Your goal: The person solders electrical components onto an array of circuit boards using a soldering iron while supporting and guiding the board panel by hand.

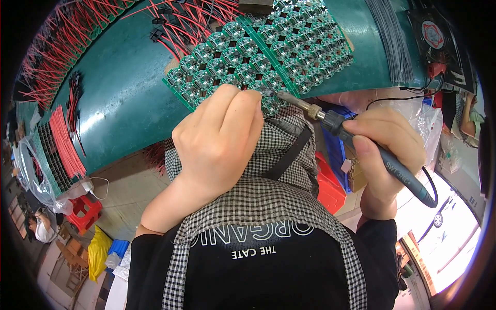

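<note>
My right hand (390,137) grips a soldering iron (400,175) like a pen. Its metal tip points left, at the near edge of a panel of round green circuit boards (222,64); whether it touches cannot be told. My left hand (219,137) is closed over that same edge, just left of the tip. Its fingertips are turned away, so whatever they hold is hidden. A second panel of round boards (305,49) adjoins the first on the right. Beyond the panels lie loose red and black wires with black connectors (173,23).
Red wires (67,139) and dense rows of wired boards (62,44) line the green mat's (121,98) left side. Grey wires (387,39) and a black fan (433,35) occupy the right. Red stools (85,213) and a blue crate (336,147) stand below table level.
</note>
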`<action>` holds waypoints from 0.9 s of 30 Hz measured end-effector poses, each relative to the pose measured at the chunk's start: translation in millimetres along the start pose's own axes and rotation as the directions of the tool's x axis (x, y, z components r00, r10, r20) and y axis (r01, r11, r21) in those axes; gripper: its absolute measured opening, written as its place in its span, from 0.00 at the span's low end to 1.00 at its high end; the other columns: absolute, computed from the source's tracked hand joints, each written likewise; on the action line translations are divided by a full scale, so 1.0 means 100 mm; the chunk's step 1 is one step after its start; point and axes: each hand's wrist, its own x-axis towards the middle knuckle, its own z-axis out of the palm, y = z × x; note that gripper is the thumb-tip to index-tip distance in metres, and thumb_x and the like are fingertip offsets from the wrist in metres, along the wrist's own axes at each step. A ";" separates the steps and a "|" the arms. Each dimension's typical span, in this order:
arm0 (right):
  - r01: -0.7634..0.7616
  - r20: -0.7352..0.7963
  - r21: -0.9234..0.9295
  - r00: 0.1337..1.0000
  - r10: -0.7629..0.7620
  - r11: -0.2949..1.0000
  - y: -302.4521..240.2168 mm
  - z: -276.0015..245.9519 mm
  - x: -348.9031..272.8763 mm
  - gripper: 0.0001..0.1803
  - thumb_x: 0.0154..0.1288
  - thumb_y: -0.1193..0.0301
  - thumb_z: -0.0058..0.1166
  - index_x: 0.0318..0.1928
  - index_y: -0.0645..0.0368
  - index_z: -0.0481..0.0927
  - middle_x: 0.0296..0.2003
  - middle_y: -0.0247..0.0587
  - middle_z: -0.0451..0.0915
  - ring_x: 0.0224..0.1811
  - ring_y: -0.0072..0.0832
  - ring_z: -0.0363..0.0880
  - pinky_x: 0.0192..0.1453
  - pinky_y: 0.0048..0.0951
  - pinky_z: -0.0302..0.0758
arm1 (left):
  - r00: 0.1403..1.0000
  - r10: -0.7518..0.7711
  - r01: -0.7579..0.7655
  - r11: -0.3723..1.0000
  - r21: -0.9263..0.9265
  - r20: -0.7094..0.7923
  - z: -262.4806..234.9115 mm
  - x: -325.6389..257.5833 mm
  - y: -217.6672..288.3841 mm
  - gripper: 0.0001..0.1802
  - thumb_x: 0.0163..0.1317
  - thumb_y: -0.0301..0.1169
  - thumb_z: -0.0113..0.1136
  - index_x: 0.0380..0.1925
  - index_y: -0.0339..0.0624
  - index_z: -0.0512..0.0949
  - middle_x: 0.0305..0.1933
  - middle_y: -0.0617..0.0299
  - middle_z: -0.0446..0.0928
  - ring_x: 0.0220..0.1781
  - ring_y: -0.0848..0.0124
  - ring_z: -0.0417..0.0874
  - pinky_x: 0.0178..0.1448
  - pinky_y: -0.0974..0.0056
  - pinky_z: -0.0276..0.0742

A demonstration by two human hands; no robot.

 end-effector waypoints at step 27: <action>0.195 -0.012 -0.019 0.981 -0.195 0.981 0.00 0.12 -0.05 0.11 0.44 0.79 0.66 0.33 0.66 0.84 0.24 0.42 0.79 0.20 0.29 0.79 0.20 0.24 0.73 | 0.999 -0.053 0.053 0.998 -0.018 0.001 -0.03 -0.03 -0.01 0.09 0.49 0.23 0.66 0.30 0.44 0.78 0.26 0.65 0.70 0.18 0.72 0.73 0.21 0.67 0.67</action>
